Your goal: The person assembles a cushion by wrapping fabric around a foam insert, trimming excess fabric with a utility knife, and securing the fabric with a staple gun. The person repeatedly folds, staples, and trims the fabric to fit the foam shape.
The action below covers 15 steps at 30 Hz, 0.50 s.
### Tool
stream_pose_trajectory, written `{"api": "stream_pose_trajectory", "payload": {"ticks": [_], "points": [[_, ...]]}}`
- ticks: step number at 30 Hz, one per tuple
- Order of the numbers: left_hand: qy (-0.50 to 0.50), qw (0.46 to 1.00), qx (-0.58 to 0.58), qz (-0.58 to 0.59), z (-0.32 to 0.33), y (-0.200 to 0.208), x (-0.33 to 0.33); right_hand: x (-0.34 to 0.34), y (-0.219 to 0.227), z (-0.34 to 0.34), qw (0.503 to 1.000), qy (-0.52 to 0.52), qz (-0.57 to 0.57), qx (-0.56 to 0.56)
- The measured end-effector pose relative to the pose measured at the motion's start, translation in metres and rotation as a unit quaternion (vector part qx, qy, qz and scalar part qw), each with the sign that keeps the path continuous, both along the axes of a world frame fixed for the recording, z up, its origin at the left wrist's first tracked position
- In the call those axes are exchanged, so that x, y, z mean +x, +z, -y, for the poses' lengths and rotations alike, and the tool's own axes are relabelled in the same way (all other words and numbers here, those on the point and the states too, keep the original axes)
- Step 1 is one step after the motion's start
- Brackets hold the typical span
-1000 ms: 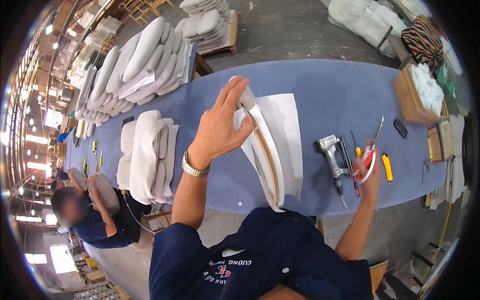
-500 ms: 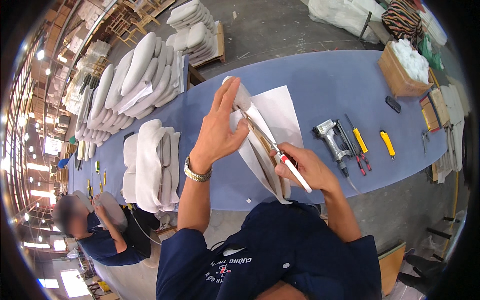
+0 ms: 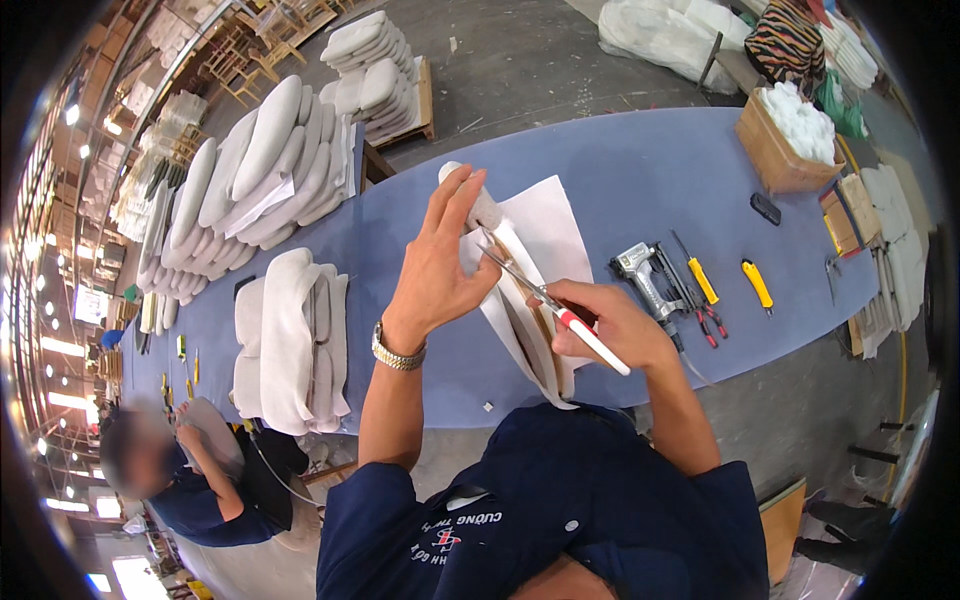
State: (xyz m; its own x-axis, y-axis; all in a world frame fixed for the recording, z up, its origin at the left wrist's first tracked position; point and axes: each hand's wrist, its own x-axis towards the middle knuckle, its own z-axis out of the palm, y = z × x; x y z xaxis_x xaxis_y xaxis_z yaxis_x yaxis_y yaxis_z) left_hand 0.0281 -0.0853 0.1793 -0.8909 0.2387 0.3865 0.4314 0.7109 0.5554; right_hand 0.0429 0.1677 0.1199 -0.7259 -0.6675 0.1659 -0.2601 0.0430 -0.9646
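Observation:
A pale grey upholstered cushion [image 3: 487, 211] stands on edge on the blue-covered table in front of me, its loose white fabric edge folded back from a brown inner layer. My left hand [image 3: 437, 270] rests against its left side, fingers stretched out and thumb apart near the fabric edge. In my right hand [image 3: 612, 325] is a slim metal tool with a white-and-red handle [image 3: 597, 347]; its exact kind is unclear. The tool's metal end lies along the cushion's open edge, close to my left thumb. A white sheet [image 3: 553, 225] lies under the cushion.
Right of the cushion lie a staple gun [image 3: 648, 283] with a hose, a yellow-handled screwdriver [image 3: 703, 282] and a yellow cutter [image 3: 757, 287]. A box of white stuffing [image 3: 780, 150] stands at the far right. Stacked cushions [image 3: 300, 340] are on the left, where a co-worker [image 3: 215, 480] sits.
The tool in my right hand has moved so its metal end reaches farther up the cushion edge toward my left thumb. My left hand stays against the cushion. The whole view has shifted slightly.

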Motion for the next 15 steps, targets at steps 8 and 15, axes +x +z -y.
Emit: {"api": "stream_pose_trajectory", "payload": {"ticks": [8, 15], "points": [[0.057, 0.998, 0.005, 0.003, -0.004, -0.008, 0.003, 0.013, -0.007, -0.015, 0.997, -0.034, 0.071, -0.015], [0.035, 0.997, -0.041, -0.051, 0.008, -0.009, 0.000, 0.021, -0.009, 0.002, 0.997, -0.031, 0.066, 0.037]]}}
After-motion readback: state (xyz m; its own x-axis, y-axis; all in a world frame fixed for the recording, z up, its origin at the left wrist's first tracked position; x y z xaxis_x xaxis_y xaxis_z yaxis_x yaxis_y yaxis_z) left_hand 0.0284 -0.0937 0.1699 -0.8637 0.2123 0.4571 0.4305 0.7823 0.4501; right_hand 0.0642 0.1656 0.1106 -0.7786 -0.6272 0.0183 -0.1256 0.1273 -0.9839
